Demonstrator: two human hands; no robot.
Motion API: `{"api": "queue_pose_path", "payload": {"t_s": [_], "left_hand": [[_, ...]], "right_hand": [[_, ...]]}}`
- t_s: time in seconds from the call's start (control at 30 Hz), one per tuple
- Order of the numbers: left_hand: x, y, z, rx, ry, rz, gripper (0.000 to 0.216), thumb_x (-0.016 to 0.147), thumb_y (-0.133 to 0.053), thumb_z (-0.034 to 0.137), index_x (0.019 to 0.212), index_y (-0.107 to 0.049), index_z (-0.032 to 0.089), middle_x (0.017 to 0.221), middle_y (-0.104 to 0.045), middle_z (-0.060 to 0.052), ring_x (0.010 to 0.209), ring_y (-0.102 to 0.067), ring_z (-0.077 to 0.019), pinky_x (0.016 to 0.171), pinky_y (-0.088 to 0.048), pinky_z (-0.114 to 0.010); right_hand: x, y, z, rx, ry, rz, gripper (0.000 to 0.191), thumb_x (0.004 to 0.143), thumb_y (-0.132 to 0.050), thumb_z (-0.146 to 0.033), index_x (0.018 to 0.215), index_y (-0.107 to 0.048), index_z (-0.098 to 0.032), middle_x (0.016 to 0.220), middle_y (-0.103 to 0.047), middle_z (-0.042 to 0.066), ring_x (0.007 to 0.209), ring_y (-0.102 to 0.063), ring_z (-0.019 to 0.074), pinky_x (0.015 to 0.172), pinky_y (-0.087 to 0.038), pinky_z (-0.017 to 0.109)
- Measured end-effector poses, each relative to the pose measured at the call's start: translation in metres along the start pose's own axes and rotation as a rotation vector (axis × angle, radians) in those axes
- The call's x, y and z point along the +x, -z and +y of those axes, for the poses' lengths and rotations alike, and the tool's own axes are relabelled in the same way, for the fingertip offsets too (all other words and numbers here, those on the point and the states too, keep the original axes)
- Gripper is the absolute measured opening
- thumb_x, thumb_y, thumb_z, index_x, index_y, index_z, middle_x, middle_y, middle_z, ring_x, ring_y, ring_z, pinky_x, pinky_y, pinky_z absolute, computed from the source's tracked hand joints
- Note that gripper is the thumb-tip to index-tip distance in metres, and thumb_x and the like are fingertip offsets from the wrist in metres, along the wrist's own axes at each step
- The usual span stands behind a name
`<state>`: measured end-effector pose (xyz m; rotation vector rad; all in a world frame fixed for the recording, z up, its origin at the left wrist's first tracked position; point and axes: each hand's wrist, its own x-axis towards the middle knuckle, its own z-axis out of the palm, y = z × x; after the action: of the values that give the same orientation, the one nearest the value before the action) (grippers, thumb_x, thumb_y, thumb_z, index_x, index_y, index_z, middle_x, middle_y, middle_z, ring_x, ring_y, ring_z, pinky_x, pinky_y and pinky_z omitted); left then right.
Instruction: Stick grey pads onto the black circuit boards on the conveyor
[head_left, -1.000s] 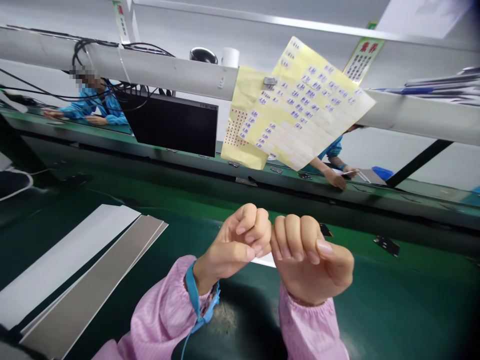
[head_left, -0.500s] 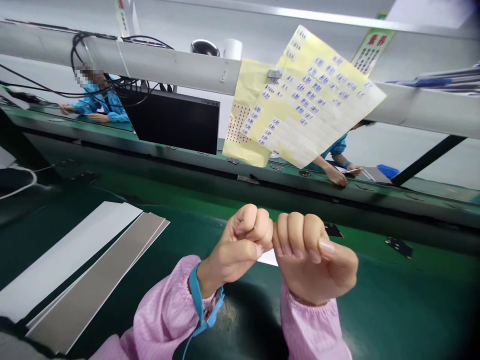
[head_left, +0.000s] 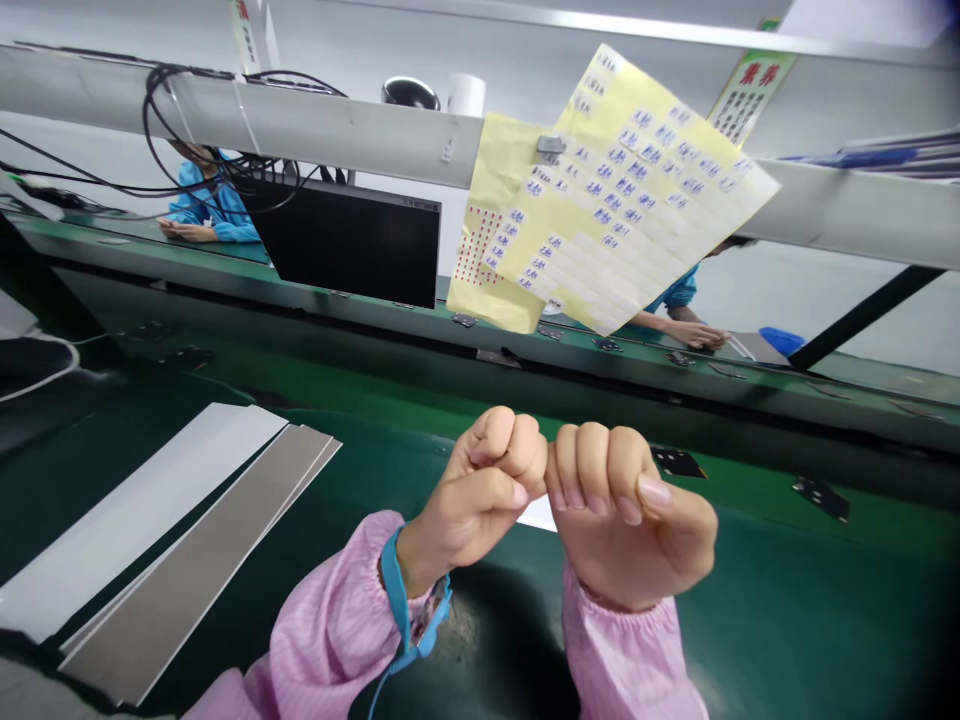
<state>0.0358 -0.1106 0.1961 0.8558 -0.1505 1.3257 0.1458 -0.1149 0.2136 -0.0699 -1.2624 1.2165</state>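
Observation:
My left hand (head_left: 480, 490) and my right hand (head_left: 630, 520) are raised side by side over the green conveyor belt (head_left: 787, 620), both curled into fists with knuckles touching. What the fingers pinch, if anything, is hidden. A small white piece (head_left: 538, 514) shows just behind and below the fists; I cannot tell whether the hands hold it. Pink sleeves cover both forearms, and a blue wrist strap (head_left: 397, 600) circles my left wrist.
Grey and white flat panels (head_left: 172, 560) lie on the belt at the left. Yellow label sheets (head_left: 607, 200) hang clipped to the overhead rail. A dark monitor (head_left: 349, 245) stands behind. Small black parts (head_left: 679, 462) ride the belt. Co-workers in blue sit across at left (head_left: 202, 205) and right (head_left: 679, 310).
The fists stay pressed together, nearly still. The view has shifted slightly, and the black parts on the belt have moved to the right. The right co-worker's hand has drawn back.

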Motion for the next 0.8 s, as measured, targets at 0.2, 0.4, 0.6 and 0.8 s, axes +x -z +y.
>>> {"api": "queue_pose_path", "payload": {"t_s": [0.2,0.4,0.6,0.8], "left_hand": [[0.0008,-0.002,0.0014,-0.027,0.0,0.007,0.038,0.06,-0.052,-0.001,0.061,-0.019,0.017,0.058,-0.022,0.005,0.053,-0.024,-0.0092,0.05,-0.02,-0.026],[0.0009,-0.0044,0.0014,0.011,-0.003,0.049,0.038,0.058,-0.054,0.001,0.062,-0.019,0.017,0.059,-0.023,0.004,0.053,-0.026,-0.0085,0.049,-0.021,-0.025],[0.0006,-0.0048,0.0009,0.01,-0.013,0.043,0.037,0.061,-0.052,-0.001,0.062,-0.02,0.017,0.058,-0.022,0.005,0.053,-0.025,-0.0086,0.05,-0.022,-0.024],[-0.0001,-0.0045,0.0001,0.007,-0.017,0.031,0.037,0.063,-0.052,-0.001,0.062,-0.019,0.017,0.058,-0.022,0.005,0.053,-0.024,-0.0084,0.05,-0.022,-0.023]], "right_hand": [[0.001,0.0009,0.0013,0.019,-0.003,0.005,0.027,0.081,-0.045,-0.026,0.056,-0.038,-0.02,0.053,-0.035,-0.002,0.052,-0.039,0.0126,0.05,-0.034,0.029],[0.0036,-0.0002,0.0015,0.03,-0.004,0.017,0.028,0.081,-0.046,-0.026,0.055,-0.037,-0.02,0.052,-0.033,-0.002,0.051,-0.037,0.0125,0.048,-0.033,0.028],[0.0031,-0.0002,0.0021,0.041,-0.001,0.019,0.026,0.08,-0.044,-0.025,0.055,-0.036,-0.021,0.052,-0.032,-0.002,0.051,-0.035,0.013,0.048,-0.033,0.028],[0.0018,0.0004,0.002,0.036,-0.008,0.027,0.027,0.08,-0.045,-0.026,0.055,-0.035,-0.02,0.052,-0.031,-0.002,0.051,-0.036,0.0123,0.047,-0.033,0.027]]}}
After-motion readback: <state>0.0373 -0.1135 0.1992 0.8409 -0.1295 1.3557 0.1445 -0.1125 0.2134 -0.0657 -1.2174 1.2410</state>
